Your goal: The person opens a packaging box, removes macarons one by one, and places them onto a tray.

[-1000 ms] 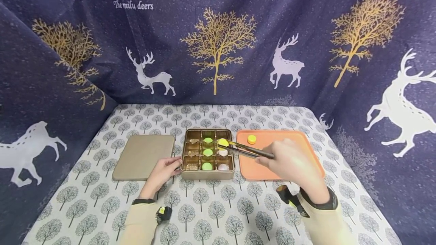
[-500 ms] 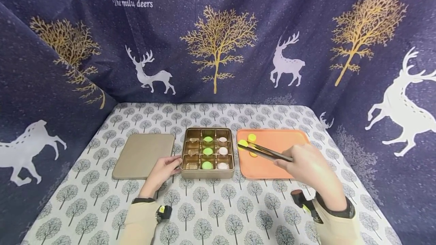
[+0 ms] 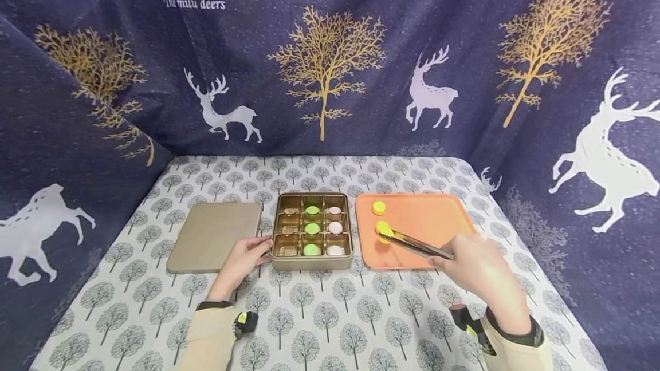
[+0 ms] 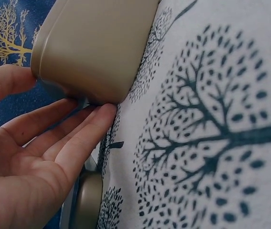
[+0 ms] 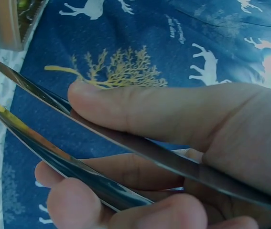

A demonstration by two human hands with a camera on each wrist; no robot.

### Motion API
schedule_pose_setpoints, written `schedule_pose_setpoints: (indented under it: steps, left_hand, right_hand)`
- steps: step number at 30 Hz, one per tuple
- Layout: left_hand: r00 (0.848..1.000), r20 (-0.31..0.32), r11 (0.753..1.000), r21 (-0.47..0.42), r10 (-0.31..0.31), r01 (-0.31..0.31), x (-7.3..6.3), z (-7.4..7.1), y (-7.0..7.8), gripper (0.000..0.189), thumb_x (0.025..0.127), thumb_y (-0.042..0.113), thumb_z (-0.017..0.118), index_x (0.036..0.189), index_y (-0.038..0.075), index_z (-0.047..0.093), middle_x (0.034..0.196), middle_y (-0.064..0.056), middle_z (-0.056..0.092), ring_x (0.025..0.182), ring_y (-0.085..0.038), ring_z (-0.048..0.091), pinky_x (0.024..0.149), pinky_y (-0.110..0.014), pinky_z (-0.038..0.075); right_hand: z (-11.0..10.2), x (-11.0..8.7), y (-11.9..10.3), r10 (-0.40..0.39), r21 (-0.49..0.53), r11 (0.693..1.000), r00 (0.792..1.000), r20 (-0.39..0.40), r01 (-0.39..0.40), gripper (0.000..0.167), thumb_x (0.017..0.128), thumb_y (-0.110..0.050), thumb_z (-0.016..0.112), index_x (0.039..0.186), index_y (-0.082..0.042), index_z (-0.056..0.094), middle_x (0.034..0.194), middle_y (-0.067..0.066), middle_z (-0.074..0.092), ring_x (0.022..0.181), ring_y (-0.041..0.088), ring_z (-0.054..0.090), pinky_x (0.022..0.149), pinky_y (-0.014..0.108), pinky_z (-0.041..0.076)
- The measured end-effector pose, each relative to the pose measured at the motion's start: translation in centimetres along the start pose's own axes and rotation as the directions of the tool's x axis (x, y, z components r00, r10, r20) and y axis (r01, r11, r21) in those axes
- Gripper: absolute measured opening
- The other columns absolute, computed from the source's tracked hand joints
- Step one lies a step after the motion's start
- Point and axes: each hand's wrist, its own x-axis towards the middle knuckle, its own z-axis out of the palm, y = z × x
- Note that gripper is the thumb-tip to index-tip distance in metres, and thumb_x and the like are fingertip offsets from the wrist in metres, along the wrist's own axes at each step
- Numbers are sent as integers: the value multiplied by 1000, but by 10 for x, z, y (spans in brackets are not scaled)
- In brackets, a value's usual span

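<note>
From where I stand, this looks like the picking-up step. The right hand has its thumb and fingers curled round slim metal tongs, whose tips are at a bright yellow round piece on the orange rectangular tray, around the tray's 9 o'clock. I can't tell whether they grip it, or whether two pieces overlap there. Another yellow round lies at 10 o'clock.

The tray sits at 3 o'clock from the bronze metal box. The left hand, fingers extended with nothing in its grasp, touches the box at 8 o'clock. Green rounds fill its middle column, pale pink rounds its 3 o'clock one; the 9 o'clock column is unfilled. Next, I'd judge, calls for a firm pinch, a clear lift and a carry toward 9 o'clock.
</note>
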Motion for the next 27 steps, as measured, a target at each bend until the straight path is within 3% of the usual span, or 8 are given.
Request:
schedule_pose_setpoints:
  steps: [6,12,17,23,27]
  left_hand:
    - [1000,-1,1000,8,5,-5,0,-2,1,43,101,9,49,137,-15,44,147,-33,39,125,-43,54,101,-35,53]
    - [1000,3,1000,-7,12,-12,0,-1,1,43,101,8,49,136,-15,44,146,-33,39,125,-43,54,101,-36,53]
    - [1000,4,1000,-14,9,-9,0,-1,1,43,100,8,49,136,-16,44,145,-34,40,124,-43,55,102,-37,53]
    - [1000,7,1000,-16,6,-6,0,-2,0,43,100,9,50,136,-16,44,145,-34,40,123,-43,55,101,-37,53]
    - [1000,-2,1000,-14,-1,1,2,-1,-3,43,100,8,50,135,-16,45,142,-34,43,118,-42,59,98,-33,55]
  right_hand:
    - [7,0,4,-15,2,1000,1000,-2,15,23,82,-32,76,75,-16,62,61,-4,49,57,15,45,48,33,41]
    - [12,0,5,-33,35,999,999,-7,33,22,78,-30,80,90,-15,69,78,0,68,70,19,62,58,44,54]
    - [17,-1,5,-23,29,999,1000,7,23,25,77,-30,80,94,-14,71,82,1,70,66,17,60,54,41,52]
    - [18,-3,0,42,-4,999,997,66,-42,21,81,-34,76,86,-14,71,69,-3,62,57,14,50,46,34,44]
    - [18,-5,-3,59,-29,998,997,54,-57,22,79,-37,77,81,-16,69,67,-3,60,58,16,51,45,35,44]
